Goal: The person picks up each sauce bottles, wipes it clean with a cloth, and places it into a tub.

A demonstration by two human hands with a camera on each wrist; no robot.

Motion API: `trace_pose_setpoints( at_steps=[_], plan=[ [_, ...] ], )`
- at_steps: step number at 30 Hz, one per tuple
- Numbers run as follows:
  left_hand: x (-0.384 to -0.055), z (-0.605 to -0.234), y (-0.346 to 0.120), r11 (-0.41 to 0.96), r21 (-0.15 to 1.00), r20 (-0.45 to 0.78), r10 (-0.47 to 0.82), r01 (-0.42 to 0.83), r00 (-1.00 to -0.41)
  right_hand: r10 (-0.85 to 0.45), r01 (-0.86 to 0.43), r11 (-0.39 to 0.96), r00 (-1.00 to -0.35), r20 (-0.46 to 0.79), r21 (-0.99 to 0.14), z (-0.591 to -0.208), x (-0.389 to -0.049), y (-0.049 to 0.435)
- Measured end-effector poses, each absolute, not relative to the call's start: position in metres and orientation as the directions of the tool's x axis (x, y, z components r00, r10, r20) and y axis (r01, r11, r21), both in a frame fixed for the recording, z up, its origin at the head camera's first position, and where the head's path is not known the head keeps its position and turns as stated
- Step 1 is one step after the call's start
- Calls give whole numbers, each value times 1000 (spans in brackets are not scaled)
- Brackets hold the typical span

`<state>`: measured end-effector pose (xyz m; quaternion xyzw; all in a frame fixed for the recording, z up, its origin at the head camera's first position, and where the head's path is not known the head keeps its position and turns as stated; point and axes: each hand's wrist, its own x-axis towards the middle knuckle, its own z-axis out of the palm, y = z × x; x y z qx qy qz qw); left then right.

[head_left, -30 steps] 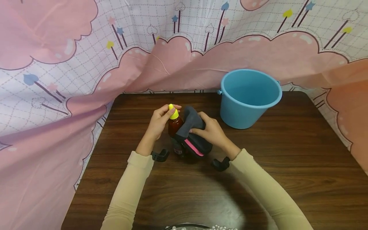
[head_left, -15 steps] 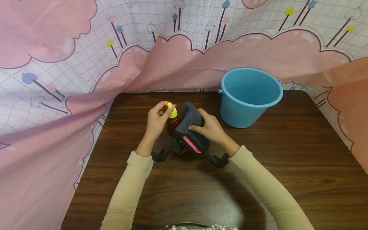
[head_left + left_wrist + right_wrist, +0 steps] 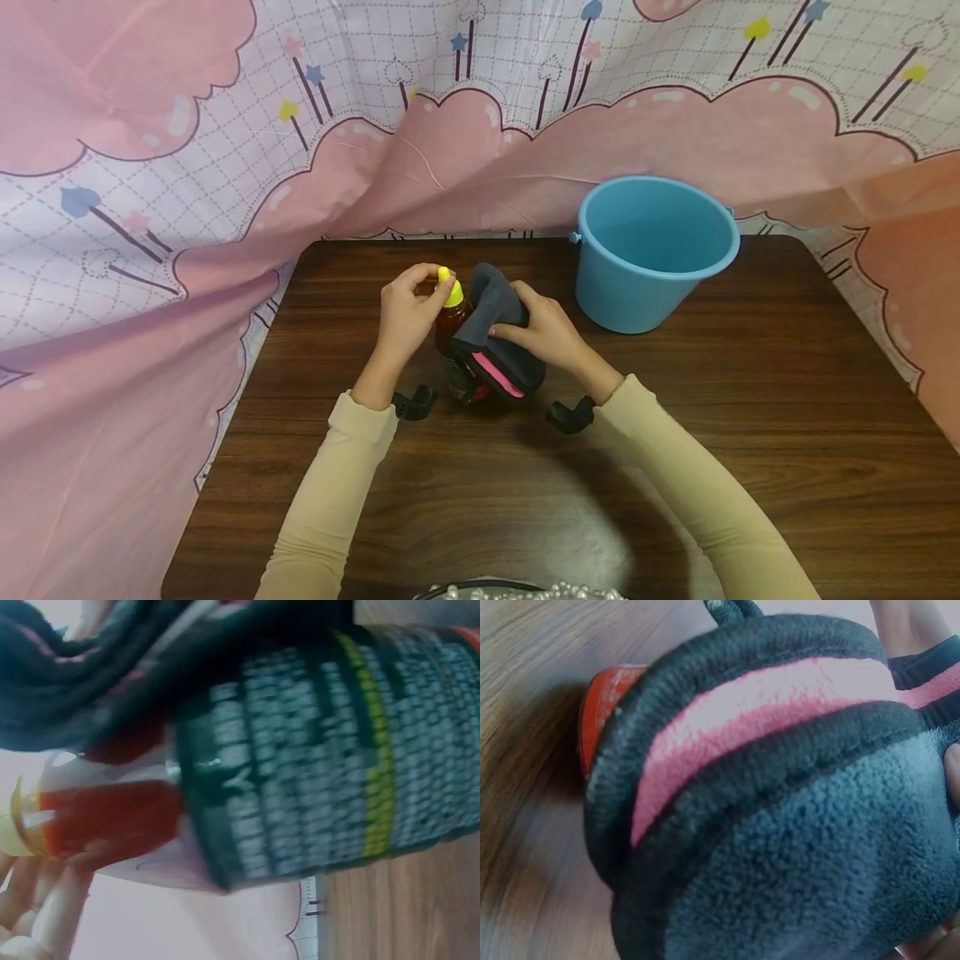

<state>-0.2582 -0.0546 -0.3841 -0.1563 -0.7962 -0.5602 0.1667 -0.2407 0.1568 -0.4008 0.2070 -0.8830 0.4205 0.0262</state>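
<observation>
A sauce bottle point(image 3: 448, 328) with red-brown contents stands on the table, its yellow cap point(image 3: 453, 293) uppermost. My left hand point(image 3: 405, 312) pinches that cap between thumb and fingers. In the left wrist view, the bottle's dark green label point(image 3: 300, 757) carries pale print and a yellow band. A folded dark grey fleecy cloth point(image 3: 501, 310) with black edging and a pink inner side leans against the bottle's right side. My right hand point(image 3: 551, 332) grips the cloth, thumb on the near side. In the right wrist view, the cloth point(image 3: 802, 855) hides most of the bottle.
A light blue bucket point(image 3: 626, 292) stands at the back right of the dark wooden table point(image 3: 750, 417). Behind and to the left hangs a pink and white patterned curtain point(image 3: 480, 158). Black camera mounts stick out from both wrists. Something with white beads point(image 3: 525, 593) shows at the near edge.
Both hands, the bottle's top and the cloth have shifted slightly leftward and away from me in the head view. Each hand keeps its hold. The bucket stays in place.
</observation>
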Motion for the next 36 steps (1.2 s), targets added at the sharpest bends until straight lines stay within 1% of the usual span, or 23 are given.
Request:
trace_pose_setpoints(
  at_steps=[6,9,13,20,28,36],
  plan=[
    [-257,-386,-49,292,847,446,66,445,-893,-346,-377,562,-916,206,-736,-402,-238,162],
    [-257,-386,-51,260,861,429,85,436,-899,-348,-377,561,-915,202,-737,-402,-238,161],
    [-258,-385,-53,224,875,407,137,429,-903,-349,-376,561,-915,202,-737,-402,-238,161],
    [-259,-384,-51,160,878,408,238,450,-881,-374,-400,534,-902,216,-745,-403,-241,162],
    [-261,-388,-44,-11,905,406,330,426,-853,-383,-369,543,-908,169,-754,-399,-240,170],
    [-264,-397,-39,-123,928,372,321,351,-871,-447,-391,524,-882,147,-757,-403,-237,171]
  ],
)
